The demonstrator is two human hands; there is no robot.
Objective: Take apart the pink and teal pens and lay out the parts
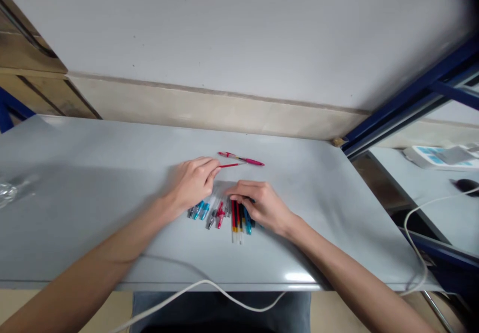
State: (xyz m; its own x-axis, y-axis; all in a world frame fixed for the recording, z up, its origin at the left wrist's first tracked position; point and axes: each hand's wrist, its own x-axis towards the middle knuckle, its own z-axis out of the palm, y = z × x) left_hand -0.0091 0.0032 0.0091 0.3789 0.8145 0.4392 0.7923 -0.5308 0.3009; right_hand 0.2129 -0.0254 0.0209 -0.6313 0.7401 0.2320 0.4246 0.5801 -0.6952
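My left hand [196, 177] is closed around one end of a red pen refill [229, 165], whose clear tip points right. Just beyond the refill lies a whole pink-red pen [241, 158]. My right hand [264, 204] is over the pen parts, its fingertips close together and slightly blurred at the clear barrels; what they grip, if anything, cannot be made out. Below it are red and black refills [235, 221] and blue pen parts [247, 223], partly covered by the hand. Between my hands lie blue pen tips [201, 208], a pink-red one [220, 215] and a grey one [211, 219].
The parts lie on a grey-white table [93, 193] against a wall. A white cable [204, 282] hangs along the front edge. Crumpled clear plastic [7, 193] is at the far left. Blue metal framing [404, 101] stands on the right, with a white box [437, 157] behind it.
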